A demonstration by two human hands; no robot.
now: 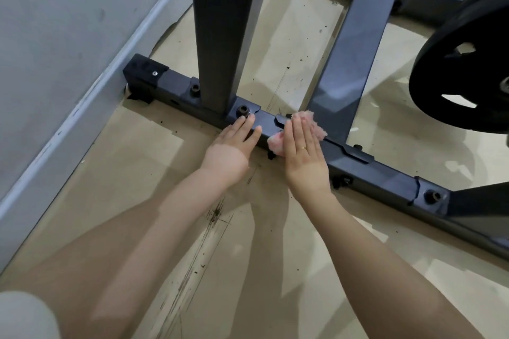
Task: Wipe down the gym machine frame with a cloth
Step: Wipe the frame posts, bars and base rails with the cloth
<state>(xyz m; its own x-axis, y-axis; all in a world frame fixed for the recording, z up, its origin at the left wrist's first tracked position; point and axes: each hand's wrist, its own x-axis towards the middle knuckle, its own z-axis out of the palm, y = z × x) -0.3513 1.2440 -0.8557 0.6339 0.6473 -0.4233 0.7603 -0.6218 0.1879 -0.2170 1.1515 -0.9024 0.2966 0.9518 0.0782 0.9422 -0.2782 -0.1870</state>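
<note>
In the head view, both hands reach down to the low base bar [325,155] of the gym machine frame, which lies on the floor [154,173] and runs from the left, near the wall [55,36], to the lower right.

The left hand [232,147] lies flat, with the fingers straight and close together. Its fingertips [249,122] rest on the top of the bar, just beside a bolt [243,111] at the foot of the upright post [220,36]. It holds nothing.

The right hand [301,150] is flat too, with the fingers stretched forward and the palm down. It presses the pink cloth [278,144] onto the bar. The cloth is bunched under the palm; one part shows at the left of the hand and another part shows past the fingertips on the right side. A thin ring [303,148] is on one finger.

The two hands are near each other on the bar but do not touch. A flat cross bar [355,49] goes away from the base bar behind the cloth. A black weight plate [454,77] stands at the right edge.
</note>
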